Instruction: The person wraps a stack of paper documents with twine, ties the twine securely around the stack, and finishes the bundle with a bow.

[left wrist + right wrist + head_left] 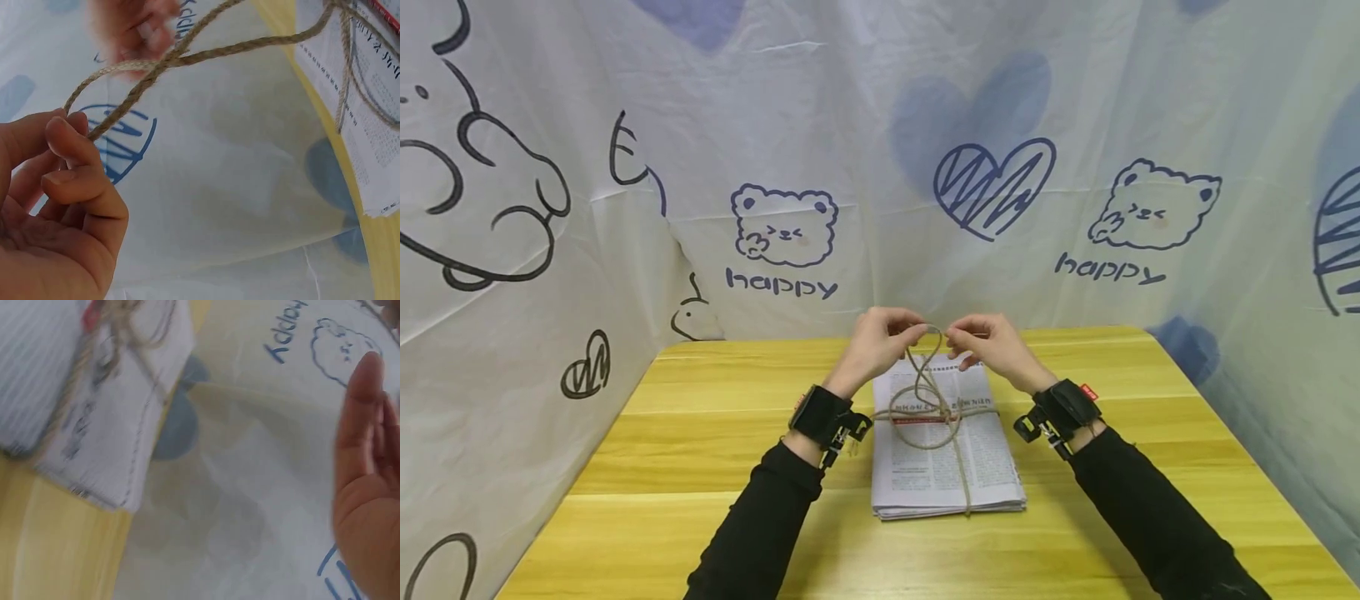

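A length of jute twine (922, 385) is tied crosswise around a stack of newspapers (901, 477), with a knot near the middle. My left hand (883, 340) pinches a raised bight of the twine between thumb and fingertips, above the far part of the stack. In the left wrist view, the two strands of twine (209, 55) cross a little way from these fingers. My right hand (992, 346) is just right of the raised loop, its thumb and fingers lightly bent. In the right wrist view, its thumb (364, 406) is stretched out and most of the fingers are hidden behind it.
The stack lies on a yellow wood-grain table (715, 467). A whitish cloth (880, 108) with printed bears and hearts hangs behind and at both sides. A round coil of twine and a short end lie over the top newspaper. Both wrists wear black camera mounts.
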Tool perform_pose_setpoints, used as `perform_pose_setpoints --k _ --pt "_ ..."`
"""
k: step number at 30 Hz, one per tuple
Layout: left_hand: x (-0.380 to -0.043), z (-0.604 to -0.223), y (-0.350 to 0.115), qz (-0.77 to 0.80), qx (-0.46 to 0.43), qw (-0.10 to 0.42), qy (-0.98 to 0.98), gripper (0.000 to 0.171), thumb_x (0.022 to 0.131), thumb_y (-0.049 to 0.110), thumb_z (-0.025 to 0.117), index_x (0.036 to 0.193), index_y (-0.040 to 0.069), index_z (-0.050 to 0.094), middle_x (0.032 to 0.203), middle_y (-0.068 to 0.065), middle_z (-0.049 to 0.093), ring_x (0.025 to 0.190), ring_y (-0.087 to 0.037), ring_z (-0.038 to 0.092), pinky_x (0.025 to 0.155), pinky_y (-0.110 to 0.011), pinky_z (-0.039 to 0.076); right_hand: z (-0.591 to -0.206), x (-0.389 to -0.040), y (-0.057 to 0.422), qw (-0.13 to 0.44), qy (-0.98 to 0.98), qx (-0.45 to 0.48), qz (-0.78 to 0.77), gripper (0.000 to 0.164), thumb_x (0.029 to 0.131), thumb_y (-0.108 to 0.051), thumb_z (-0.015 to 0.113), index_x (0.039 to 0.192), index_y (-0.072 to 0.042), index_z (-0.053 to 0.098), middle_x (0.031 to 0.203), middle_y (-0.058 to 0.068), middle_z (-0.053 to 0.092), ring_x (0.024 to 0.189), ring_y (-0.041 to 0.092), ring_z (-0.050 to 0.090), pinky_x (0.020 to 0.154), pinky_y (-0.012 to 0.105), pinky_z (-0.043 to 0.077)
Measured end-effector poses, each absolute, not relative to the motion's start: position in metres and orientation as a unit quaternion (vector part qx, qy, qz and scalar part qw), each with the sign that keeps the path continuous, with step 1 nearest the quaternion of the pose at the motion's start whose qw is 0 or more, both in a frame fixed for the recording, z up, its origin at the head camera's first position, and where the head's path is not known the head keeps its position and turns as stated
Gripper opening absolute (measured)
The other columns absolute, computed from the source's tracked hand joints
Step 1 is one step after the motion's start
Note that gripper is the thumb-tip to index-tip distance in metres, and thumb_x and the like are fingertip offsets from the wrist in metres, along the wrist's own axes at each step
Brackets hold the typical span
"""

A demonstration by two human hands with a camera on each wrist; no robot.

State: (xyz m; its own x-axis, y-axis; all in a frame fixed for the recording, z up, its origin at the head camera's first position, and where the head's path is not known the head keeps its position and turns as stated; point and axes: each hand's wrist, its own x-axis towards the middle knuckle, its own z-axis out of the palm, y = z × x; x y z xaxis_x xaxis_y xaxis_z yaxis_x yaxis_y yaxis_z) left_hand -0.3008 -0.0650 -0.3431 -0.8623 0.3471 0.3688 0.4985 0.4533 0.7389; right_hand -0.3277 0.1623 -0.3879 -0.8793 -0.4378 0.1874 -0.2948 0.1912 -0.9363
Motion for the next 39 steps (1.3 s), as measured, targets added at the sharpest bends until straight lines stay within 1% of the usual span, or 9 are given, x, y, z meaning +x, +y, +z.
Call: perform_pose_setpoints --k 5,9,11,14,18,25,28,31,39 --pt "-0.299 -0.339 -0.074 -0.476 -0.249 0.077 -0.84 0.02 0.097 0.018 0.062 0.108 0.006 0.074 0.083 -0.008 0.069 0.062 -0.02 0.059 0.058 -0.029 0.05 -0.404 -0.326 0.172 0.123 0.854 -0.215 -0.459 0.024 0.098 -0.024 0.062 0.102 -0.003 0.072 0.082 0.015 0.067 0.067 0.022 0.063 0.06 0.041 0.056" --pt "-0.298 -0.337 -0.077 -0.479 -0.241 0.078 -0.84 0.019 0.097 0.019 0.063 0.108 0.008 0.074 0.081 -0.005 0.069 0.065 -0.025 0.061 0.058 -0.029 0.051 -0.419 -0.324 0.174 0.155 0.878 -0.261 -0.369 0.016 0.094 -0.018 0.066 0.098 -0.004 0.074 0.077 0.014 0.07 0.059 0.021 0.062 0.055 0.041 0.055" --pt "-0.298 -0.336 -0.078 -0.48 -0.237 0.081 -0.841 0.019 0.097 0.02 0.063 0.107 0.01 0.075 0.081 -0.005 0.069 0.065 -0.024 0.06 0.058 -0.029 0.05 -0.426 -0.322 0.173 0.151 0.877 -0.308 -0.335 0.012 0.091 -0.015 0.071 0.098 -0.007 0.075 0.079 0.009 0.07 0.061 0.017 0.062 0.056 0.035 0.054" --pt "-0.298 -0.336 -0.078 -0.482 -0.231 0.082 -0.841 0.018 0.096 0.02 0.064 0.106 0.01 0.075 0.081 -0.004 0.068 0.063 -0.02 0.059 0.057 -0.029 0.05 -0.436 -0.319 0.168 0.134 0.864 -0.383 -0.299 0.015 0.083 -0.016 0.079 0.097 -0.01 0.076 0.088 0.002 0.069 0.071 0.013 0.062 0.062 0.025 0.052" --pt "-0.298 -0.337 -0.078 -0.479 -0.229 0.082 -0.843 0.018 0.096 0.021 0.064 0.106 0.011 0.075 0.08 -0.004 0.068 0.062 -0.017 0.058 0.057 -0.029 0.05 -0.446 -0.313 0.16 0.1 0.855 -0.437 -0.26 0.019 0.076 -0.019 0.084 0.093 -0.013 0.077 0.089 -0.003 0.067 0.076 0.007 0.058 0.067 0.02 0.049" --pt "-0.299 -0.338 -0.079 -0.479 -0.233 0.082 -0.842 0.018 0.097 0.021 0.063 0.106 0.012 0.075 0.08 -0.003 0.068 0.062 -0.018 0.058 0.057 -0.029 0.049 -0.451 -0.309 0.161 0.102 0.863 -0.436 -0.233 0.005 0.084 -0.018 0.077 0.088 -0.015 0.077 0.083 -0.009 0.07 0.072 -0.002 0.057 0.068 0.019 0.05" --pt "-0.299 -0.339 -0.08 -0.481 -0.231 0.081 -0.842 0.017 0.097 0.021 0.064 0.106 0.012 0.075 0.079 -0.003 0.068 0.061 -0.019 0.058 0.057 -0.029 0.05 -0.447 -0.31 0.17 0.094 0.877 -0.411 -0.23 0.002 0.087 -0.019 0.074 0.086 -0.017 0.075 0.081 -0.011 0.067 0.072 0.0 0.056 0.067 0.021 0.049" --pt "-0.298 -0.339 -0.08 -0.48 -0.232 0.079 -0.842 0.017 0.097 0.022 0.064 0.105 0.012 0.075 0.079 -0.003 0.068 0.062 -0.02 0.058 0.057 -0.03 0.05 -0.443 -0.313 0.183 0.094 0.896 -0.368 -0.229 0.007 0.089 -0.019 0.072 0.082 -0.018 0.071 0.077 -0.011 0.062 0.071 0.005 0.054 0.065 0.023 0.047" --pt "-0.296 -0.339 -0.081 -0.478 -0.235 0.078 -0.843 0.017 0.097 0.021 0.063 0.106 0.013 0.075 0.08 -0.003 0.067 0.062 -0.019 0.057 0.057 -0.03 0.049 -0.439 -0.319 0.214 0.094 0.91 -0.339 -0.219 0.007 0.087 -0.01 0.071 0.08 -0.014 0.069 0.078 -0.007 0.062 0.074 0.01 0.055 0.067 0.025 0.045"
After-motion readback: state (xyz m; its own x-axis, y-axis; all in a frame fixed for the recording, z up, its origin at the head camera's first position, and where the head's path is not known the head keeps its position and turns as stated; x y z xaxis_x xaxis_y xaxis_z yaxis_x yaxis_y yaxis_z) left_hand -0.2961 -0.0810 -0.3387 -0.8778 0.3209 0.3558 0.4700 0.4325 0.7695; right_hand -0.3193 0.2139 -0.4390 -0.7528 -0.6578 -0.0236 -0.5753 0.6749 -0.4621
